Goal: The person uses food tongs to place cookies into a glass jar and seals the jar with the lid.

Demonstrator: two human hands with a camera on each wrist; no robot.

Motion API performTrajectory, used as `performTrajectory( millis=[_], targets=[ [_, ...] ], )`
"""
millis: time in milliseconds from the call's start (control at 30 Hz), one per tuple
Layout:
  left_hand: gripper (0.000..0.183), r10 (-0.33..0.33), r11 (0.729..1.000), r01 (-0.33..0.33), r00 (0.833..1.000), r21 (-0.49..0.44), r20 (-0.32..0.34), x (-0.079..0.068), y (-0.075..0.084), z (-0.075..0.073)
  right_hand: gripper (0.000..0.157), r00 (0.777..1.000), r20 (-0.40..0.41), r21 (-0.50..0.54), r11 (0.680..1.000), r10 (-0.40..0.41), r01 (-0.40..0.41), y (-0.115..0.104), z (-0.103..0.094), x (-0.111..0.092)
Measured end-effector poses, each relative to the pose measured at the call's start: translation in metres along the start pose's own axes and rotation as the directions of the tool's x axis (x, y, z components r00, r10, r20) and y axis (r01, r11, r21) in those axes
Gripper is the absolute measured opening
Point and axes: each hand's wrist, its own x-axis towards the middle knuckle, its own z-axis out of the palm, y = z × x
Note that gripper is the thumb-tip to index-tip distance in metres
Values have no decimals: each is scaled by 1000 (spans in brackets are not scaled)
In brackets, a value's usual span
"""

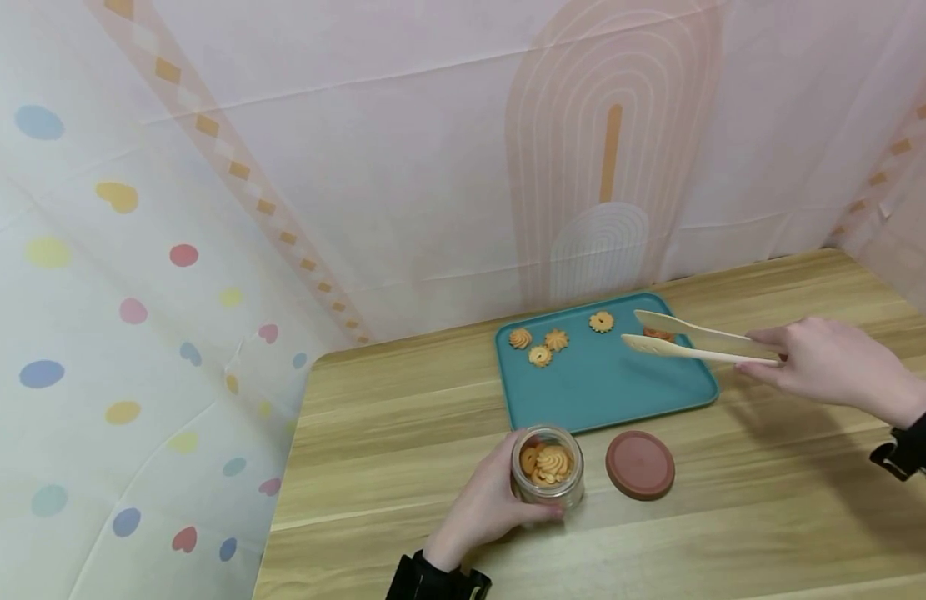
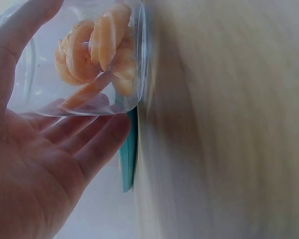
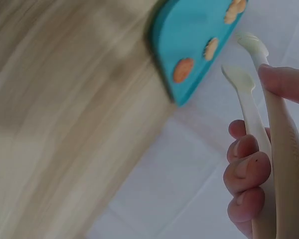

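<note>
My left hand (image 1: 488, 496) grips a clear glass jar (image 1: 571, 492), thumb on the near side and fingers round the far side. Piped butter cookies (image 1: 550, 465) lie inside the lidless jar; in the left wrist view the cookies (image 2: 97, 47) show through the glass. Fingers and thumb of my right hand (image 1: 833, 367) hold cream-coloured tongs (image 1: 695, 351), whose tips are apart and empty above the right part of a teal tray (image 1: 583, 387). Behind the tongs, partly hidden, a darker brown cookie (image 1: 658, 333) lies on the tray.
On the tray's left half sit a flower-shaped cookie (image 1: 601, 322) and a cluster of three with a swirled cookie (image 1: 520, 337). A reddish-brown round lid (image 1: 640, 465) lies on the wooden table (image 1: 402, 433) right of the jar. A patterned cloth (image 1: 402, 167) hangs behind.
</note>
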Motion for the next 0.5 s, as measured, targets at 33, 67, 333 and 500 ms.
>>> performTrajectory(
  millis=[33, 67, 333, 500],
  targets=[
    [92, 0, 1000, 0, 1000, 0, -1, 0, 0, 0, 59, 1000, 4, -5, 1000, 9, -9, 3, 1, 1],
    [92, 0, 1000, 0, 1000, 0, -2, 0, 0, 0, 60, 1000, 7, -9, 1000, 18, -18, 5, 2, 1],
    [92, 11, 1000, -11, 1000, 14, -7, 0, -2, 1, 69, 995, 58, 11, 997, 80, -81, 21, 5, 5],
    [93, 15, 1000, -15, 1000, 11, -8, 0, -2, 1, 72, 989, 99, 11, 993, 114, -115, 25, 6, 8]
  ],
)
